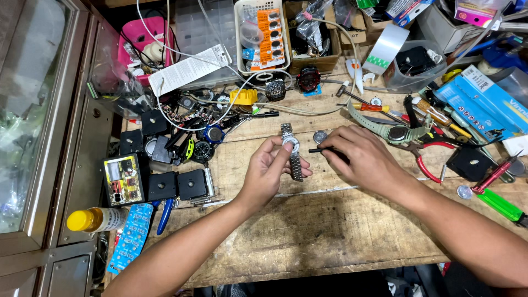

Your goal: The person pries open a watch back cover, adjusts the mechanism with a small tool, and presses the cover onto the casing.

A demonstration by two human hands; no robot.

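Item: silver wristwatch (291,149) with metal link bracelet, held above the middle of a worn wooden workbench (308,231), case at the top, bracelet hanging down past the palm.

Left hand (269,173): closed around the watch, thumb and fingers pinching the case from its sides, fingers curled tight with no slack visible. The watch is lifted off the bench, not resting on it.

Right hand (360,159): closed in a pencil-like pinch on a slim black tool (318,149), whose tip points left toward the watch case and lies just beside it. Whether the tip touches the case cannot be told.

Handling note, as a judgement: work at the case goes best with the left hand bracing the watch firmly, the tool kept low and steady, and pressure light so the tip does not skid across the metal.

Nearby: a round silvery disc (320,136) on the bench just behind the tool; an olive-green digital watch (396,132) to the right; red-handled pliers (426,159) beyond it; a small yellow tester (122,179) at left; a yellow-capped bottle (96,219) at the near left edge.
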